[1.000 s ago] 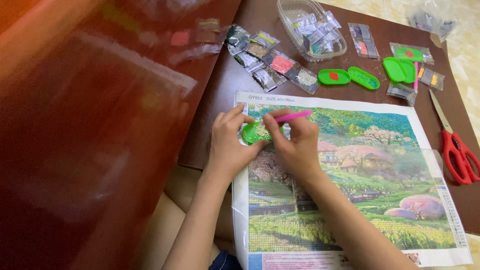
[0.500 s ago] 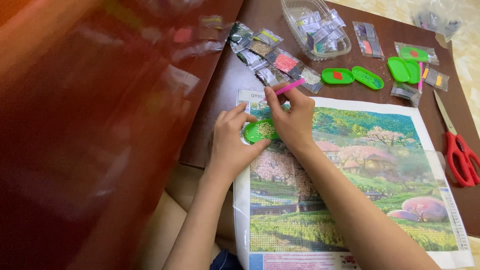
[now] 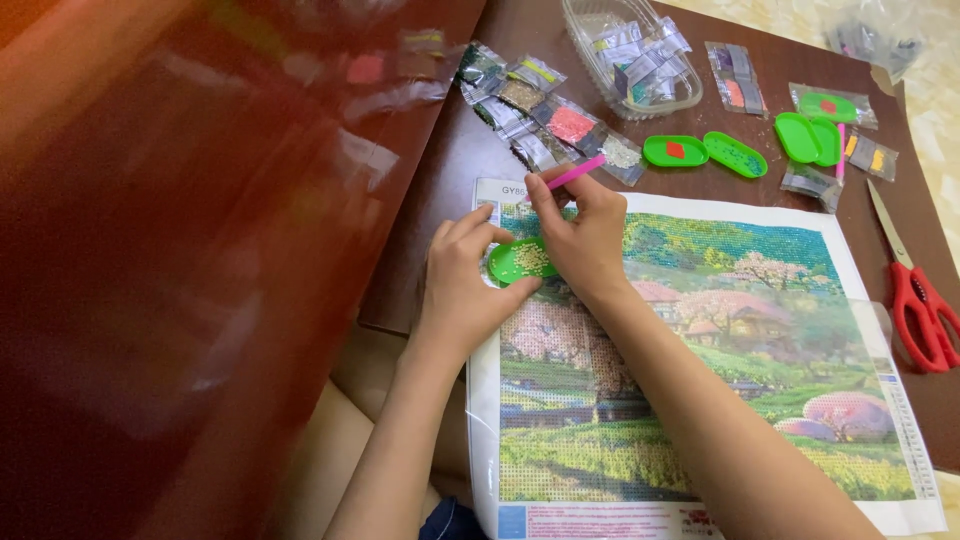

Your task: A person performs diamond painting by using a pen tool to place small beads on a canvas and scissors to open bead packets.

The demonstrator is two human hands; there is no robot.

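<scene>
The right hand (image 3: 585, 240) pinches one pink pen (image 3: 574, 174) between thumb and fingers, its back end slanting up and to the right, its tip hidden behind the fingers over the upper left corner of the canvas (image 3: 700, 360). The wrist is bent, and the forearm runs down to the lower right across the picture. The left hand (image 3: 462, 285) is narrowed around one small green tray (image 3: 520, 261) of pale beads, thumb at its lower edge and forefinger curled above it, holding it just beside the right hand on the canvas; its forearm drops straight down toward the lower edge of the view.

The one canvas, a printed landscape with a house and pink trees, lies flat on the dark brown table (image 3: 450, 170). Beyond the hands, a fan of about seven small bead bags (image 3: 545, 120) lies near the canvas's upper left corner. Behind it stands one clear plastic tub (image 3: 630, 55) stuffed with more bags. To its right are four more green trays (image 3: 735, 150), two apart and two nested or touching, and several loose bags. One pair of red-handled scissors (image 3: 915, 300) lies at the right edge
</scene>
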